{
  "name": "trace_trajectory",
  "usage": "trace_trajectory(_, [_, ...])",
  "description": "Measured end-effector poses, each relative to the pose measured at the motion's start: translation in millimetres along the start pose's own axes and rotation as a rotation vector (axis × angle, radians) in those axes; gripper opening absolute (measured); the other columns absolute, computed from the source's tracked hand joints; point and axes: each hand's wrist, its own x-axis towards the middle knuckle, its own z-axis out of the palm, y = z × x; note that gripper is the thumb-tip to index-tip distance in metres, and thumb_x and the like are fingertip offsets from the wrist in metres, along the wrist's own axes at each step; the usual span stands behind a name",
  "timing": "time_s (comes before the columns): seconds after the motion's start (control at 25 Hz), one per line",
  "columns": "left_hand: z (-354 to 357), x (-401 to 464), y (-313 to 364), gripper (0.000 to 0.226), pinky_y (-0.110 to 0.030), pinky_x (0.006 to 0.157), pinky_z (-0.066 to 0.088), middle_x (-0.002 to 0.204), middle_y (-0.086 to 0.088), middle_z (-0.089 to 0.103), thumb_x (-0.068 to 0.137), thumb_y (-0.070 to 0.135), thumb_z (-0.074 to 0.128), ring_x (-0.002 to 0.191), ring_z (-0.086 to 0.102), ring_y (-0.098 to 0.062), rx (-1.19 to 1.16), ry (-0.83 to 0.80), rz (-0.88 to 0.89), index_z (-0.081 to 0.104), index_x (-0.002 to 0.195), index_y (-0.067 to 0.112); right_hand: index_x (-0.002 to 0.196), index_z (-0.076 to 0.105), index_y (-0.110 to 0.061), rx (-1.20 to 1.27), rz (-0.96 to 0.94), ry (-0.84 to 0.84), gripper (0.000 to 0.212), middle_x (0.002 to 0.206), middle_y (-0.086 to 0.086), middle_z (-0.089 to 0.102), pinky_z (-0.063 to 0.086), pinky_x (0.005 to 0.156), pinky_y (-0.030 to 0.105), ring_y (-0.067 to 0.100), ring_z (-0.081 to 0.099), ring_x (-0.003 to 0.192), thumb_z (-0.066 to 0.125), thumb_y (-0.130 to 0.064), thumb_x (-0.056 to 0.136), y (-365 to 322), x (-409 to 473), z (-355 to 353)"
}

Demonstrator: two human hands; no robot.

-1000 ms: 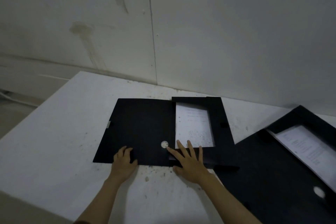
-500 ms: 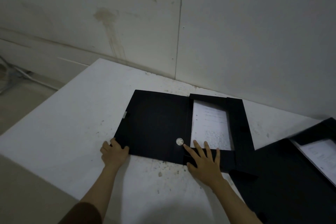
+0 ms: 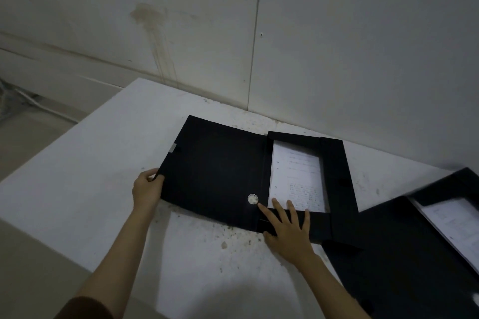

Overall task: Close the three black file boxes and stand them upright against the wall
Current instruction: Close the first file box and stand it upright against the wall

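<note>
A black file box (image 3: 217, 166) lies open on the white table (image 3: 85, 171), its lid spread flat to the left and white printed sheets (image 3: 298, 179) in its tray on the right. A round metal button (image 3: 252, 199) sits near the lid's hinge. My left hand (image 3: 147, 189) grips the lid's near left corner, which is slightly raised. My right hand (image 3: 287, 230) lies flat with fingers spread on the tray's near edge. A second open black file box (image 3: 404, 254) with paper (image 3: 456, 223) lies at the right, partly cut off. A third box is not in view.
A stained pale wall (image 3: 337, 46) rises just behind the table. The table's left edge drops to a floor with cables (image 3: 15, 101) at the far left. Dark specks dot the tabletop near my right hand.
My left hand slid from the lid's near edge out to its left corner and took hold of it. The camera has turned left, so the second box sits further right. My right hand stayed put.
</note>
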Motion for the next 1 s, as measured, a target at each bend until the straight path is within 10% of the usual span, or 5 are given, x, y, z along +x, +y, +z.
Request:
trace_trajectory(0.16, [6.2, -59.9, 54.5, 0.029, -0.02, 0.076, 0.045, 0.109, -0.002, 0.061, 0.092, 0.011, 0.045, 0.1, 0.055, -0.016, -0.28, -0.136, 0.237, 0.058, 0.118, 0.011, 0.138, 0.005, -0.054, 0.396, 0.041, -0.202, 0.059, 0.157, -0.01, 0.0, -0.017, 0.111, 0.052, 0.02, -0.01, 0.145, 0.041, -0.046, 0.091, 2.4, -1.5, -34.1])
trace_trajectory(0.44, [71.5, -139.0, 67.9, 0.035, -0.009, 0.097, 0.04, 0.123, 0.012, 0.052, 0.089, 0.041, 0.039, 0.114, 0.048, 0.008, -0.059, -0.76, 0.661, 0.049, 0.122, 0.041, 0.134, 0.025, -0.048, 1.347, 0.022, 0.212, 0.05, 0.135, -0.014, 0.04, 0.043, 0.099, 0.033, 0.013, 0.052, 0.119, 0.033, -0.054, 0.085, -14.2, -22.6, -155.7])
trace_trajectory(0.64, [133.3, -138.5, 35.5, 0.047, -0.026, 0.116, 0.023, 0.148, 0.008, 0.03, 0.095, 0.022, 0.043, 0.136, 0.028, -0.006, 0.381, -0.991, 0.816, 0.033, 0.135, 0.044, 0.138, 0.025, -0.044, 1.206, 0.067, 0.347, 0.063, 0.131, -0.027, 0.038, 0.044, 0.093, 0.013, -0.018, 0.043, 0.113, 0.054, -0.015, 0.09, 25.9, -44.2, -166.4])
trace_trajectory(0.76, [157.6, -128.5, 24.9, 0.052, -0.031, 0.118, 0.014, 0.158, 0.007, 0.011, 0.096, 0.027, 0.04, 0.146, 0.01, -0.015, 0.606, -0.986, 0.861, 0.022, 0.144, 0.035, 0.14, 0.025, -0.036, 1.137, 0.247, 0.391, 0.07, 0.139, -0.013, 0.032, 0.038, 0.108, 0.035, 0.006, 0.035, 0.127, 0.05, 0.003, 0.088, 59.1, -51.0, -141.9])
trace_trajectory(1.0, [178.3, -114.4, -5.3, 0.058, -0.041, 0.119, -0.002, 0.158, 0.005, -0.016, 0.097, 0.042, 0.024, 0.146, -0.014, -0.017, 1.039, -0.948, 0.895, -0.005, 0.147, 0.031, 0.142, 0.024, -0.025, 0.943, 0.411, 0.29, 0.062, 0.138, -0.002, 0.038, 0.034, 0.106, 0.032, 0.014, 0.041, 0.121, 0.051, -0.006, 0.09, 104.0, -55.8, -84.8])
